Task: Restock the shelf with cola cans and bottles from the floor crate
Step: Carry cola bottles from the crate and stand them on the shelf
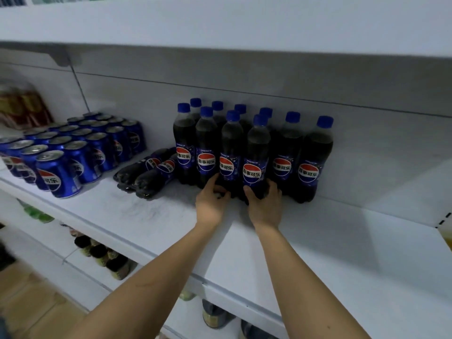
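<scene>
At the far left of the frame, blurred red-and-yellow packaged goods [23, 105] sat at the back of the white metal shelf [318, 253]. Just right of them, a block of blue aluminium cola cans [73, 148] with silver tops stood upright in rows running from the shelf's front edge toward its back wall. Between the cans and the centre of the frame, two dark plastic cola bottles [146, 173] lay on their sides, bases toward the camera, touching each other.

In the middle of the frame, a cluster of upright dark cola bottles with blue caps [244, 143] stood in rows near the back wall, labels facing forward. The left hand [211, 200] had its fingers curled around the base of a front-row bottle, thumb along its left side. Just beside it, the right hand [266, 204] gripped the base of the neighbouring front-row bottle, fingers wrapped around its right side. Both bottles rested on the shelf.

Below, at lower left, dark jars [102, 255] showed on a lower shelf.
</scene>
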{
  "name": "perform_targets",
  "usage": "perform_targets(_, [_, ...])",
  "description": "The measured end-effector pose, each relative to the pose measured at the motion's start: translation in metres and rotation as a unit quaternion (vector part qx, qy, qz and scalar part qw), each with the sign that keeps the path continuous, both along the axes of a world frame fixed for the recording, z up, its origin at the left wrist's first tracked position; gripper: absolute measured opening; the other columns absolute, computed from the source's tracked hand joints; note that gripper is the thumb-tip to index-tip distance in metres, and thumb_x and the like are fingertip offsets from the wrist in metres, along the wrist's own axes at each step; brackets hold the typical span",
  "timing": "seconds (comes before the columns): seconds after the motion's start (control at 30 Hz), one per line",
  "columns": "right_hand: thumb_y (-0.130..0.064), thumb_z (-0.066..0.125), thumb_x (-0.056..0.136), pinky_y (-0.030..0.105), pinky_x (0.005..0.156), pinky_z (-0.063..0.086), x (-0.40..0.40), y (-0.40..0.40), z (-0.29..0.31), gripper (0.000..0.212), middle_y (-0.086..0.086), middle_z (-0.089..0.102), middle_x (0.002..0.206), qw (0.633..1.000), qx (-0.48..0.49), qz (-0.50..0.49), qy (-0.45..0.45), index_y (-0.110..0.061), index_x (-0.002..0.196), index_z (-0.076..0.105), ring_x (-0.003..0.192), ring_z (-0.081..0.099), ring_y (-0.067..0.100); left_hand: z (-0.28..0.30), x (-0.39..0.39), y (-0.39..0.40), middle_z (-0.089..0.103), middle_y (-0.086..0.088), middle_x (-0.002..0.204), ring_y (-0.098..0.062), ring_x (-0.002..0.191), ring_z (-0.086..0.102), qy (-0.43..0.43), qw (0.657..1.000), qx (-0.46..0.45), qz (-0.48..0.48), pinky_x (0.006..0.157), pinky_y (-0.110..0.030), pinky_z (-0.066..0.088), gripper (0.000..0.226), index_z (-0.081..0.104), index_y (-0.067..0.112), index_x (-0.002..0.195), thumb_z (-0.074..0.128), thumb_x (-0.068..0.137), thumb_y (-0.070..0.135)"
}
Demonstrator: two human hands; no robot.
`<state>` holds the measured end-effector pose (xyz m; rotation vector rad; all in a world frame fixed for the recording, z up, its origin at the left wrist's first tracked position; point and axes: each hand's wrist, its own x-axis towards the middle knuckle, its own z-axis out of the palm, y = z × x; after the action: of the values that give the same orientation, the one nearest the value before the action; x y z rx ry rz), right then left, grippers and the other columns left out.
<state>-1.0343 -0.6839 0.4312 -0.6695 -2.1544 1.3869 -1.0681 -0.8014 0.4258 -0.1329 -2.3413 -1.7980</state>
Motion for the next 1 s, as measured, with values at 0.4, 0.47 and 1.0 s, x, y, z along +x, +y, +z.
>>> perform_targets(0.4, [-0.023,0.067,0.088,0.043,0.100,0.050,0.066,0.003,0.021,0.040,0.008,0.063,0.123,0.991,-0.099,0.041,-0.083,-0.021,0.124,0.050,0.107,0.060,0.023,0.028,0.049,-0.013,0.067,-0.013,0.123,-0.031,0.116,0.062,0.005,0.981,-0.072,-0.181,0.097,-0.036,0.050,0.045,0.050,0.014,0.142,0.056,0.097,0.017])
perform_targets(0.47, [-0.027,0.066,0.088,0.041,0.100,0.049,0.097,-0.004,0.025,0.051,0.004,0.058,0.131,0.993,-0.089,0.024,-0.069,-0.020,0.135,0.047,0.113,0.057,0.025,0.033,0.067,-0.014,0.063,-0.010,0.133,-0.027,0.123,0.058,-0.007,0.965,-0.101,-0.240,0.100,-0.034,0.046,0.048,0.044,0.017,0.147,0.051,0.101,0.027])
perform_targets(1.0, [-0.049,0.045,0.100,0.050,0.108,0.041,0.419,0.025,0.038,0.058,0.010,0.045,0.151,0.935,0.102,-0.291,-0.175,-0.015,0.148,0.040,0.135,0.045,0.031,0.056,0.312,0.073,0.040,0.003,0.157,-0.019,0.143,0.038,0.022,0.828,-0.124,-0.547,0.113,-0.031,0.028,0.051,0.041,0.022,0.150,0.031,0.107,0.046])
